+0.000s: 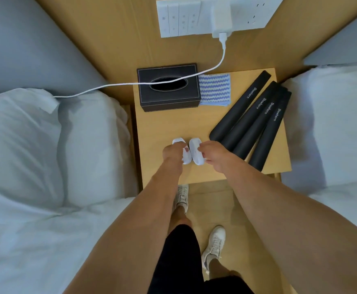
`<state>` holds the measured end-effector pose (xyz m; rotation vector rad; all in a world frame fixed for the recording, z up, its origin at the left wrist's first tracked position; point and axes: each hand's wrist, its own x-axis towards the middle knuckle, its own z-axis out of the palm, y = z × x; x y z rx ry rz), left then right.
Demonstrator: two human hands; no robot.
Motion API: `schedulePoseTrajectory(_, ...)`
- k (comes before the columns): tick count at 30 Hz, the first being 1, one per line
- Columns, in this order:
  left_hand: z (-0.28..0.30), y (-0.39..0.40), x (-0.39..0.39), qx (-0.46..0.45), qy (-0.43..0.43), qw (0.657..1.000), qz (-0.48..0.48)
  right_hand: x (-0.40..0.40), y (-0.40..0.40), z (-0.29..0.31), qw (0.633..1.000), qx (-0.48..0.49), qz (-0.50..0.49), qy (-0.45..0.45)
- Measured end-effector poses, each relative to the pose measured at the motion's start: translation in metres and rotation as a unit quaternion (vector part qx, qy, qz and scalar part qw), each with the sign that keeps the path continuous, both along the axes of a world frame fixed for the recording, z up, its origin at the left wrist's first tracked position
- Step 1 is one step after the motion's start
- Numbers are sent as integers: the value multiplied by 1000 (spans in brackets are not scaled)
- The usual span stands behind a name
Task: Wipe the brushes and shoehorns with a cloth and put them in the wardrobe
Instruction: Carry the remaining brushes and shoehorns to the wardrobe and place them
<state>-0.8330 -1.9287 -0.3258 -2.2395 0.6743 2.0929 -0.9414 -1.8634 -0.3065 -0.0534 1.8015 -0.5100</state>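
Two small white oval brushes held side by side over the wooden surface [162, 128].
Left hand [172, 152] grips one white brush [180, 143], right hand [212, 152] the other [195, 149] — four black shoehorns [251, 119] lie just right, striped cloth [214, 89] behind.

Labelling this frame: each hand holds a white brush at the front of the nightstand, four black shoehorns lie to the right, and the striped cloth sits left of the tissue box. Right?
One slip: the head view shows the striped cloth to the right of the tissue box, not left. The rest holds: left hand and right hand each hold a white brush at the front of the nightstand; four black shoehorns lie right.
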Motion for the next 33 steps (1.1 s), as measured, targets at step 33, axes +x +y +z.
schedulePoseTrajectory(33,377,258,-157,-492,349,723,-337,-100,361,347,775,-388,-395,305)
